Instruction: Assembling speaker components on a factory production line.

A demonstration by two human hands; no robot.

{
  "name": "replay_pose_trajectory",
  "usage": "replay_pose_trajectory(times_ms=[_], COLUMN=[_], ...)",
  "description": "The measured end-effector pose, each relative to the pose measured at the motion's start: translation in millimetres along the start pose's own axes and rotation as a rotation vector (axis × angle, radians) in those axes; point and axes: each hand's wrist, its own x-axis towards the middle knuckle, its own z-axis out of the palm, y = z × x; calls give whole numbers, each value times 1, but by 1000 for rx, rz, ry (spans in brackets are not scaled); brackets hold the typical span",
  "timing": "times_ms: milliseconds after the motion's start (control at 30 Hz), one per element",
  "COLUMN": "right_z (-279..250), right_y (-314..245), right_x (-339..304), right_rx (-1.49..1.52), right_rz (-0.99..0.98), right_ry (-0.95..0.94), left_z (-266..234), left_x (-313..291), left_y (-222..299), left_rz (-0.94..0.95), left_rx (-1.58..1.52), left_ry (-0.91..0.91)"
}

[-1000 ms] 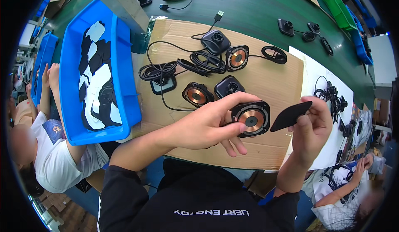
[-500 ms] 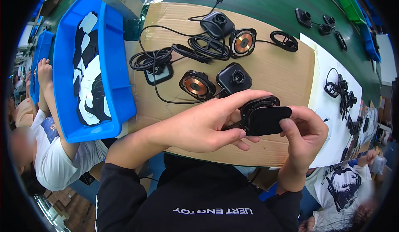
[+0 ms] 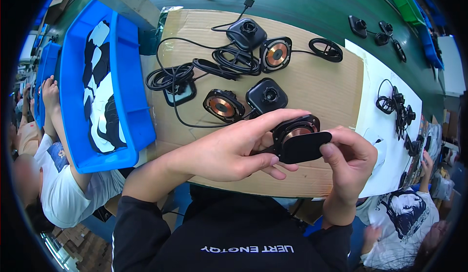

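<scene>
A black, square charger-like housing (image 3: 314, 122) with a copper coil is gripped in my left hand (image 3: 234, 152), thumb in front and fingers around its back. My right hand (image 3: 352, 162) pinches one end of a thin black rounded pad (image 3: 302, 148) between thumb and forefinger. The pad stands tilted in front of the housing, its lower left edge by my left thumb; copper shows above it. Just beyond my hands lie a housing with a bare coil (image 3: 223, 105) and a black square unit with a round socket (image 3: 267, 95).
Beneath is a cardboard sheet (image 3: 336, 96), with another coil housing (image 3: 276, 54), a square unit (image 3: 247, 32) and coiled black cables (image 3: 236, 60). A blue bin (image 3: 129, 72) of black and white pads stands left. Right is white paper (image 3: 373, 82) with cabled parts. People sit on both sides.
The pad's upper edge has tipped away from the housing, so the copper coil shows above it. Both hands still hold their parts. The whole view has shifted slightly.
</scene>
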Motion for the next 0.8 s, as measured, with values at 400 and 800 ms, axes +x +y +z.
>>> replay_pose_trajectory(times_ms=[400, 800], right_z=[3, 4], right_y=[-5, 1], right_x=[1, 1], right_rx=[-25, -41], right_rz=[49, 30], right_ry=[20, 2], left_z=[-4, -5], left_x=[1, 0], left_y=[0, -2], left_rz=[-64, -80], left_rx=[-68, -82], left_ry=[-58, -53])
